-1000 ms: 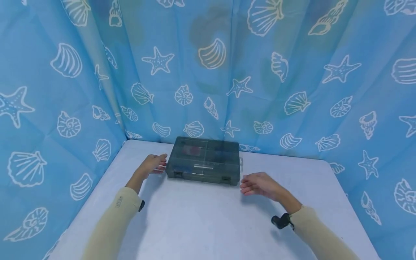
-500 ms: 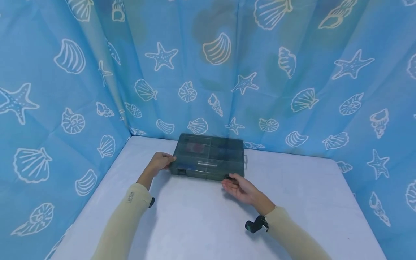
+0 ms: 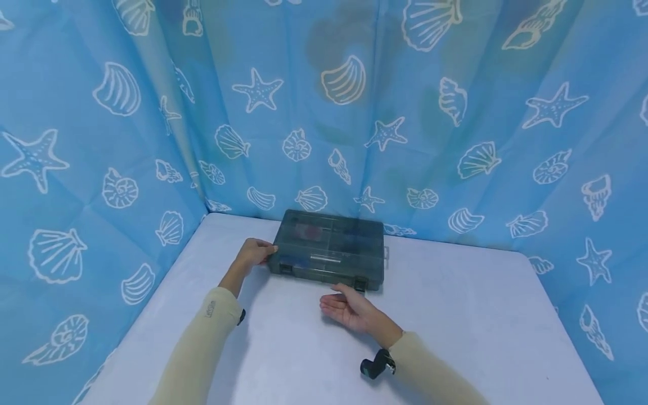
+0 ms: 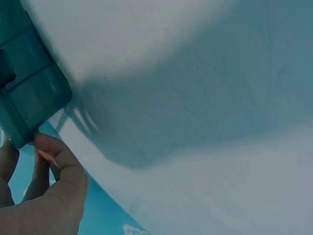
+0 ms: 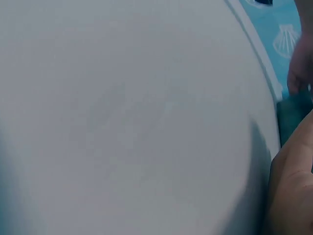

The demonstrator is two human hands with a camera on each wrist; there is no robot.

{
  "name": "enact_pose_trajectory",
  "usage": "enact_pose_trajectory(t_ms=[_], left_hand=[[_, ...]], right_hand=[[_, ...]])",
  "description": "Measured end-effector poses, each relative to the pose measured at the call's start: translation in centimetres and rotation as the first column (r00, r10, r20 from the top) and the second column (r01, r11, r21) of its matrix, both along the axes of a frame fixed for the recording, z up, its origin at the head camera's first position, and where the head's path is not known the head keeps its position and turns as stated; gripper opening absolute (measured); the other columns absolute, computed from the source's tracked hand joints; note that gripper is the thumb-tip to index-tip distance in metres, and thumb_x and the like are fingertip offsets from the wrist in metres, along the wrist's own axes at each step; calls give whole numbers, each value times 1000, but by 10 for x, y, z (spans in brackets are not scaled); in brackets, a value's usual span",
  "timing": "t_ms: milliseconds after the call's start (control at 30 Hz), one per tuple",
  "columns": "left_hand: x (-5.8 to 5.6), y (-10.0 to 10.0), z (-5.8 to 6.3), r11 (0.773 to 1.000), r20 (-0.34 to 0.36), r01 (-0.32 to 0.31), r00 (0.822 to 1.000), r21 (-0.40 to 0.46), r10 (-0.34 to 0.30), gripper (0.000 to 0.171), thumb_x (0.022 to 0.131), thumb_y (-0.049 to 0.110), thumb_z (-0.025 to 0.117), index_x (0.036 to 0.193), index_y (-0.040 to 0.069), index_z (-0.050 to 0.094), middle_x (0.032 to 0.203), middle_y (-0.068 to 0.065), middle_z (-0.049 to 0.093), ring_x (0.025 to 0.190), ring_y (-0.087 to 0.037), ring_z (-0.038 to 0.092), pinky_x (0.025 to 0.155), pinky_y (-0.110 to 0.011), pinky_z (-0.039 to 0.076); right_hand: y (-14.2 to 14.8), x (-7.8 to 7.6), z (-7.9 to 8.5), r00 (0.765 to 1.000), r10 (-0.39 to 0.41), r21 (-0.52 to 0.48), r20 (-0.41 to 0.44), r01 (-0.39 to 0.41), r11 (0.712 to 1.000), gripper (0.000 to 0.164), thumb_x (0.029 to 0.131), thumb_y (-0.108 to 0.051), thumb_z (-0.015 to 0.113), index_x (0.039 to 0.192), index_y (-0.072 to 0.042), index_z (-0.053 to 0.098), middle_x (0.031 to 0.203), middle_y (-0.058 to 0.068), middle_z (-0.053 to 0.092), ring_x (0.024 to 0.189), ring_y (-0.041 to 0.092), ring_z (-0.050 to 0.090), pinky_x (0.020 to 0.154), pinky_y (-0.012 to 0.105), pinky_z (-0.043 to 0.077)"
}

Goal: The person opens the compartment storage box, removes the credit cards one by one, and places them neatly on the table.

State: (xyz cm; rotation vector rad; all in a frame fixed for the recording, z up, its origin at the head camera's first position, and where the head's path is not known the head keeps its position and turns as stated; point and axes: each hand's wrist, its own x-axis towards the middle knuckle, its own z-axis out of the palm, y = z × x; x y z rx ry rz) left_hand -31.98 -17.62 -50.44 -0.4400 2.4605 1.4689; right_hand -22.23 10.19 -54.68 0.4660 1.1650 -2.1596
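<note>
A dark translucent plastic storage box (image 3: 329, 247) with a divided inside lies on the table in the head view. My left hand (image 3: 254, 253) grips its left side near the front corner, thumb on the lid's edge; the left wrist view shows the fingers (image 4: 58, 147) at that corner. My right hand (image 3: 351, 312) is just in front of the box with its fingers extended and nothing in them, thumb close to the right latch (image 3: 360, 284). That latch hangs outward and down, while the left latch (image 3: 286, 269) lies against the front wall.
The box rests on a white-covered table (image 3: 455, 315). Close behind it hangs a blue curtain (image 3: 304, 112) printed with shells and starfish, which also runs along both sides. A clear loop handle (image 3: 387, 256) sticks out from the box's right end.
The left hand has come onto the box's left side and gripped it. The right hand went from the right end to the right latch, which swung down, then moved leftward and toward me.
</note>
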Motion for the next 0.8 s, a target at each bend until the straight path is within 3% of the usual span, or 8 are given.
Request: enact_pose_trajectory(t_ms=[200,367,533,733,800], left_hand=[[1,-1,-1,998,29,-70,997,3,70,39,96,27,64,125,0,62,123,-16,60,109,-29,58,91,-40,50],[3,0,-2,996,40,-79,996,42,77,41,95,26,64,126,-1,61,127,-17,58,112,-28,58,92,-39,50],[2,1,-6,994,67,-86,994,63,81,44,95,29,65,128,0,59,130,-17,57,115,-30,58,96,-42,48],[1,-1,-6,993,51,-86,995,80,82,44,95,29,65,128,0,59,130,-18,57,116,-32,56,98,-45,46],[2,0,-7,993,59,-89,995,76,84,43,95,29,65,129,2,59,130,-17,57,117,-31,56,99,-44,46]], right_hand=[[-71,-23,8,1000,22,-107,-6,-22,994,59,97,-25,60,140,8,38,130,27,53,123,35,54,96,37,49],[-111,-37,10,1000,4,-186,-13,-7,983,49,98,-25,58,131,10,48,110,20,63,105,26,64,92,33,51],[-124,-37,3,997,-12,-156,-75,0,988,41,103,-27,49,113,11,59,91,16,69,91,27,70,88,36,53],[-128,-30,-4,996,26,-57,-82,-31,998,37,103,-18,43,120,12,55,96,18,70,99,33,68,88,41,53],[-123,-25,-4,994,82,-13,-71,-83,996,37,102,-18,45,121,13,54,99,21,69,99,34,68,86,42,53]])
